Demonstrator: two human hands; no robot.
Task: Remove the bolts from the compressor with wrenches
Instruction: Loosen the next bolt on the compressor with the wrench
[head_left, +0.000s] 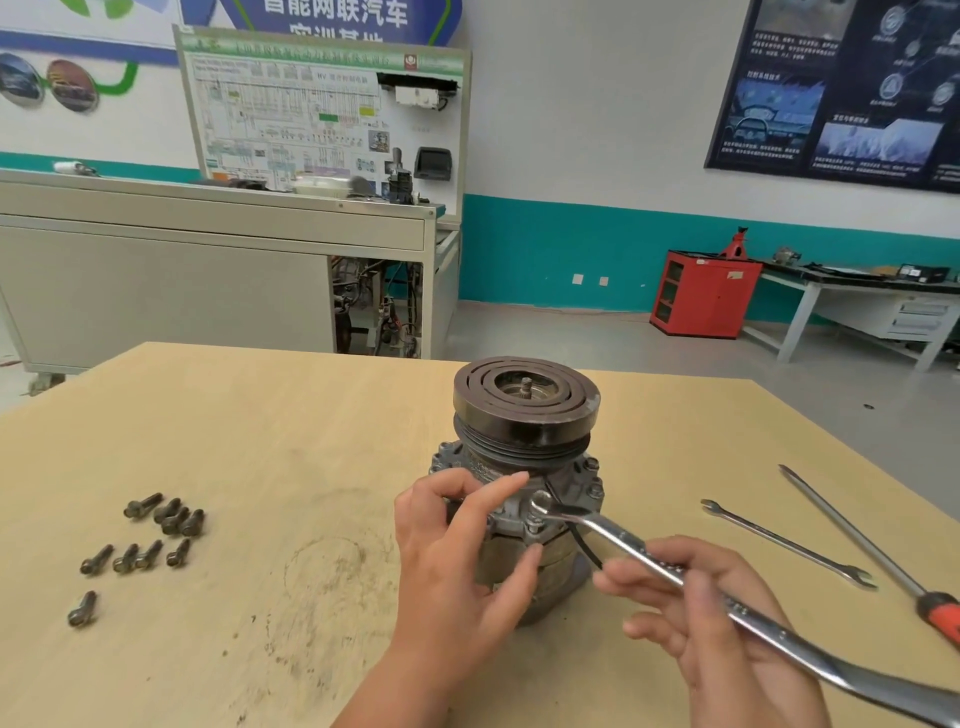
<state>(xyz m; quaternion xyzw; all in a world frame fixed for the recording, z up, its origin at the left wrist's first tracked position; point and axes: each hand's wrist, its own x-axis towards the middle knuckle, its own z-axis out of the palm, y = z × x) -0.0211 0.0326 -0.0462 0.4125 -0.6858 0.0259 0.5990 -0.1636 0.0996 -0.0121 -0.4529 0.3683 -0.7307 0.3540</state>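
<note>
Gripping the compressor (524, 415) standing on the table (260, 441) with the left hand (452, 561), holding the wrench (649, 556) in the right hand (711, 623), its head on a bolt (535, 526), needing full seating and a steady level pull against slipping.

A white wall with a teal lower band (545, 249) spans the upper frame above a grey floor (571, 332), and a dark blue printed poster (841, 88) hangs at upper right. At upper left, a white wiring-diagram display board (322, 114) rises behind a long grey metal cabinet bench (156, 280). At right, a small red metal cabinet (701, 296) stands just beside a white-framed workbench (857, 306), while a pale wooden tabletop (260, 415) fills the lower frame.
</note>
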